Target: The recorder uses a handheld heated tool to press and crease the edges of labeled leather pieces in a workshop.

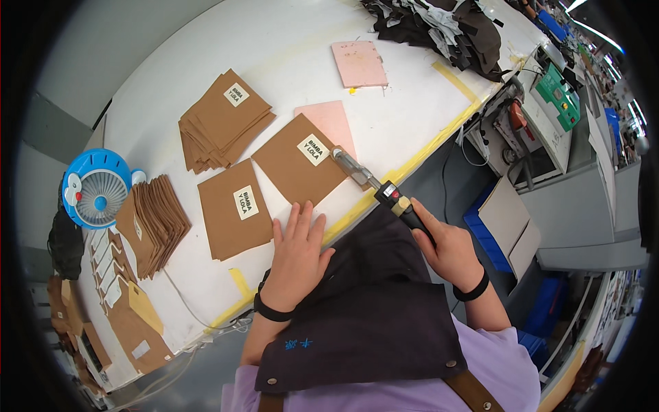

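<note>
My left hand [298,254] lies open with fingers spread at the table's front edge, fingertips touching the lower corner of a brown piece [281,154] bearing a white label. My right hand [446,250] grips a hand tool [405,211] with a black handle and metal front; its tip rests at that piece's right edge. Under the piece's upper part is a pink sheet [329,113]. Another labelled brown piece [225,220] lies to its left. A fanned pile of brown pieces [216,117] is farther back, and a thick upright-fanned stack [154,220] sits at left.
A blue fan [100,189], cable and paper-covered brown pieces [141,323] occupy the table's left end. A pink pad [359,65] and dark scraps [473,44] lie at the back. Beyond the taped edge [449,127] stand a green machine [557,96] and a blue bin [484,233].
</note>
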A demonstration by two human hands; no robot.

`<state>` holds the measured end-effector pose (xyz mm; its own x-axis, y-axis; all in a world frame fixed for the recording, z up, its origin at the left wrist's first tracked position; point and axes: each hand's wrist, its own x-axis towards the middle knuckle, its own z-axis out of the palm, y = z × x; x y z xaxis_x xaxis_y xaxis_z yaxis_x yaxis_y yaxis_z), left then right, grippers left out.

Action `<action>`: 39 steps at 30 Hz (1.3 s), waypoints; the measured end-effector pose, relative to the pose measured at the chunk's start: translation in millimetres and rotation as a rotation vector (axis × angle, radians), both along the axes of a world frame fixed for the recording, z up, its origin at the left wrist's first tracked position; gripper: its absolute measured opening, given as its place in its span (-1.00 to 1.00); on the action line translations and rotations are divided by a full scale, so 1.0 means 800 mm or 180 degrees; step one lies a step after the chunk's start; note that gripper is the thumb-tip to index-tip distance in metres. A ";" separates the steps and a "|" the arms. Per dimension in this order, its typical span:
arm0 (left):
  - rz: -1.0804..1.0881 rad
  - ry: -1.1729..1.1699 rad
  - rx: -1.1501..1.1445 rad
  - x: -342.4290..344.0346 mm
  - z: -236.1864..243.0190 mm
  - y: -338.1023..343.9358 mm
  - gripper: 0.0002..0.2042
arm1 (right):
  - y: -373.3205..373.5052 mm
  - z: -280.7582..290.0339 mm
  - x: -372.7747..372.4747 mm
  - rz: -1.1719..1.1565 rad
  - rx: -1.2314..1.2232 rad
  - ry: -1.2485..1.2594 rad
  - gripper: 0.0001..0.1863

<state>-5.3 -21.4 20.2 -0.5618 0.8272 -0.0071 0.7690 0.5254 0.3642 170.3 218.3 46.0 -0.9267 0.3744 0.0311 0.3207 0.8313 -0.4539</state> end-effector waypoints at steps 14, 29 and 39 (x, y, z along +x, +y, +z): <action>-0.0288 -0.0008 -0.0135 -0.002 0.040 -0.016 -0.37 | 0.008 0.000 -0.020 0.0134 0.0055 0.0081 -0.40; -0.0058 0.0364 -0.0123 -0.173 0.025 0.035 -0.55 | 0.013 -0.006 -0.138 0.0286 0.0205 0.0324 -0.47; 0.0372 0.0090 -0.0084 -0.204 -0.001 0.059 -0.59 | 0.021 -0.016 -0.157 0.0271 0.0151 0.0366 -0.47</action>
<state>-168.7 25.6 19.0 -0.6546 0.7559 -0.0107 0.7117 0.6211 0.3282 44.9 235.1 33.0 -0.9444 0.2902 0.1545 0.1963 0.8747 -0.4432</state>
